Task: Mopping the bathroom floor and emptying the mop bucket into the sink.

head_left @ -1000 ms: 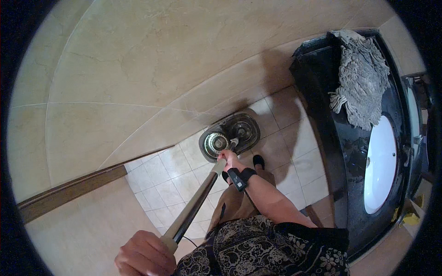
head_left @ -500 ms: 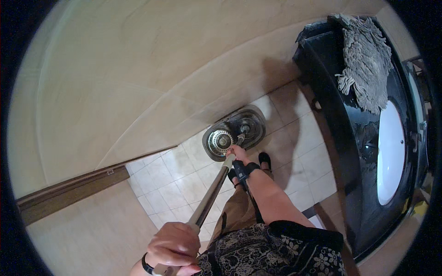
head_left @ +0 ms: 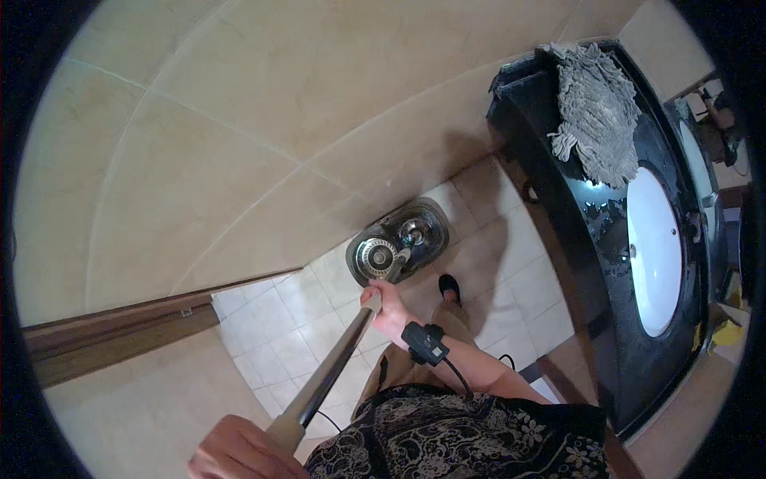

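A mop pole (head_left: 345, 359) of shiny metal with beige grips runs at a slant from lower left up to the mop bucket (head_left: 440, 249). My left hand (head_left: 243, 453) is closed round its upper end at the lower edge. Farther down, my right hand (head_left: 385, 306) grips a beige section, with a black device strapped on the wrist. The pole's light lower tip (head_left: 404, 255) shows above the oval bucket; whether anything is fixed to it I cannot tell. A round slotted metal wringer basket (head_left: 378, 257) fills the bucket's left side, and something glints in its right side.
To the right stands a black washbasin counter (head_left: 586, 239) with a white oval basin (head_left: 653, 251). A grey stringy mop pad (head_left: 597, 116) lies on its far end. A beige tiled wall (head_left: 263, 104) rises behind the bucket on the white tiled floor (head_left: 303, 335).
Both hands and the pole have moved left and the left hand lower. The pole's lower end has drawn back from the bucket's right side toward its middle. My view has shifted slightly.
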Demonstrator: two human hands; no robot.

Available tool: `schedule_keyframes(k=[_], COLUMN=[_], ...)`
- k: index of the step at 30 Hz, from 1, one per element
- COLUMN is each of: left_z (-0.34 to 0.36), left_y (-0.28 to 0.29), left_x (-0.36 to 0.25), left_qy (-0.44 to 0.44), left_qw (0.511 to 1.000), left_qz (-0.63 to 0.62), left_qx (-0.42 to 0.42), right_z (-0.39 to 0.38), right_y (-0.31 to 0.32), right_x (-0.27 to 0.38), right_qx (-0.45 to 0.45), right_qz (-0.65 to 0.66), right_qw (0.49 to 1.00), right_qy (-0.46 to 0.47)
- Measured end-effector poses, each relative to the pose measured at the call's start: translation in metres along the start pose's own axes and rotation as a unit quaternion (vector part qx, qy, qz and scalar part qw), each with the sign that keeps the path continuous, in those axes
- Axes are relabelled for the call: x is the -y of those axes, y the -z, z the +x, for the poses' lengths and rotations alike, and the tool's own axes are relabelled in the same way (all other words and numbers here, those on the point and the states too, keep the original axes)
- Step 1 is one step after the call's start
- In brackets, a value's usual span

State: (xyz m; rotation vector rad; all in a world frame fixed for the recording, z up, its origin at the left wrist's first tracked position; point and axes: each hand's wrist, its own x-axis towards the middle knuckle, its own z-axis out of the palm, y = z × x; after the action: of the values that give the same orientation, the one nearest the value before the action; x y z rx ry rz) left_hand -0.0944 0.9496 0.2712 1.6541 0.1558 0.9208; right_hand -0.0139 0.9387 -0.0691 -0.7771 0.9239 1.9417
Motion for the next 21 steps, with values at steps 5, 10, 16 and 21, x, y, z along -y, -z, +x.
schedule_keyframes(k=[5,10,16,21], left_z=[-0.002,0.008,0.004,0.003], left_y=[-0.002,0.008,0.018,0.029], left_x=[0.039,0.055,0.077,0.092], left_qy=[0.063,0.073,0.085,0.146], left_qw=[0.997,0.993,0.982,0.984], left_qz=[-0.027,0.006,0.043,0.01], left_qx=[-0.036,-0.087,-0.164,-0.105], right_z=[0.033,0.059,0.084,0.109], right_y=[0.016,0.019,0.021,0.039], right_x=[0.034,0.049,0.061,0.071], right_qx=[0.005,0.013,-0.033,0.0], right_qz=[-0.101,-0.066,-0.127,-0.204], right_qw=[0.994,0.998,0.991,0.979], right_qy=[0.041,-0.005,-0.005,0.019])
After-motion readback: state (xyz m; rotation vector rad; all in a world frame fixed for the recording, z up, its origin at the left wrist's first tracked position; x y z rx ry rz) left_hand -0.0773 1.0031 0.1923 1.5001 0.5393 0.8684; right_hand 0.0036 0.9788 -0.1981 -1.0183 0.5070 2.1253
